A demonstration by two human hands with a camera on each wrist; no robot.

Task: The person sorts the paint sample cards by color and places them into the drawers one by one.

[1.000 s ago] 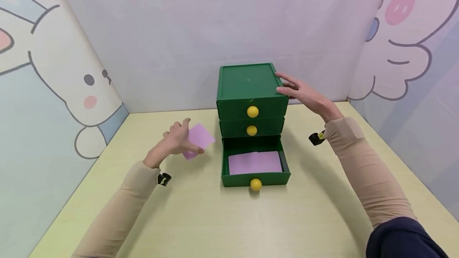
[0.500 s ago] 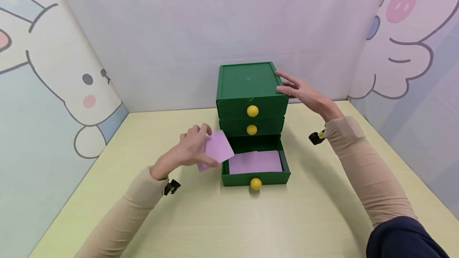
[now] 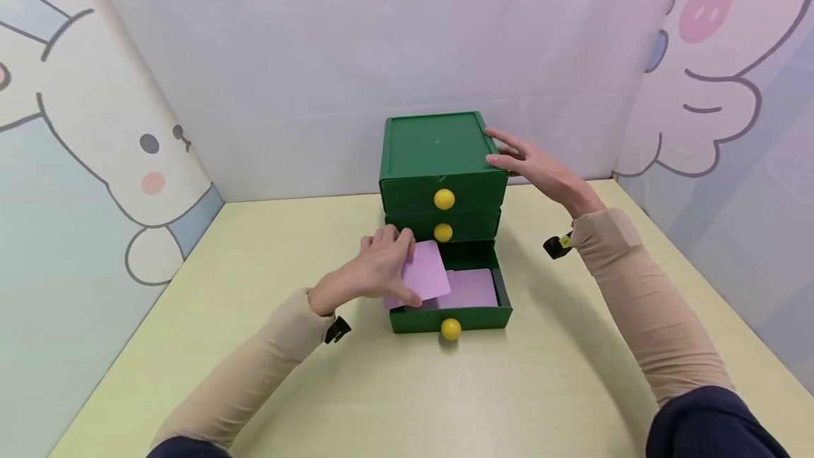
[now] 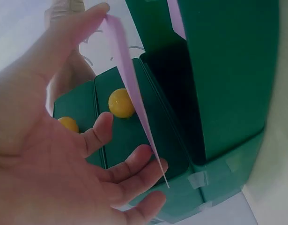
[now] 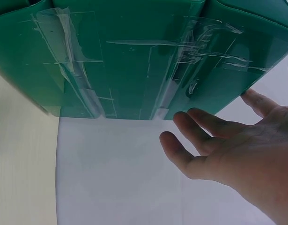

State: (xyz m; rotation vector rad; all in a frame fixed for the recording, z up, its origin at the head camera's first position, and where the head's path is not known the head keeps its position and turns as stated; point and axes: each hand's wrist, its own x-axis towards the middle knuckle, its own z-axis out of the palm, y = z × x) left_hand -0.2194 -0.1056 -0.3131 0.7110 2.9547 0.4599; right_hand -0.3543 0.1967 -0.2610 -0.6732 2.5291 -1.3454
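My left hand [image 3: 375, 271] pinches a square sheet of pink paper [image 3: 429, 273] between thumb and fingers, tilted above the left part of the pulled-out bottom drawer [image 3: 483, 317]. In the left wrist view the sheet [image 4: 127, 77] appears nearly edge-on, running from the thumb tip down to the fingertips. More pink paper [image 3: 473, 288] lies flat in that drawer, its left part hidden by the held sheet. The drawer belongs to a green drawer unit [image 3: 435, 147]. My right hand [image 3: 540, 172], fingers spread, rests on the unit's upper right edge; the right wrist view shows its fingers [image 5: 202, 133] along the taped side.
Two upper drawers [image 3: 470, 193] are closed, each with a yellow ball knob [image 3: 444, 198]. Another yellow knob [image 3: 451, 329] juts from the bottom drawer's front. The unit stands on a pale wooden table [image 3: 407, 394] near the back wall [image 3: 318, 90]; printed panels flank both sides.
My left hand has carried the pink sheet rightward from the table beside the unit to above the open bottom drawer. The right hand has stayed on the unit. The head view has shifted slightly.
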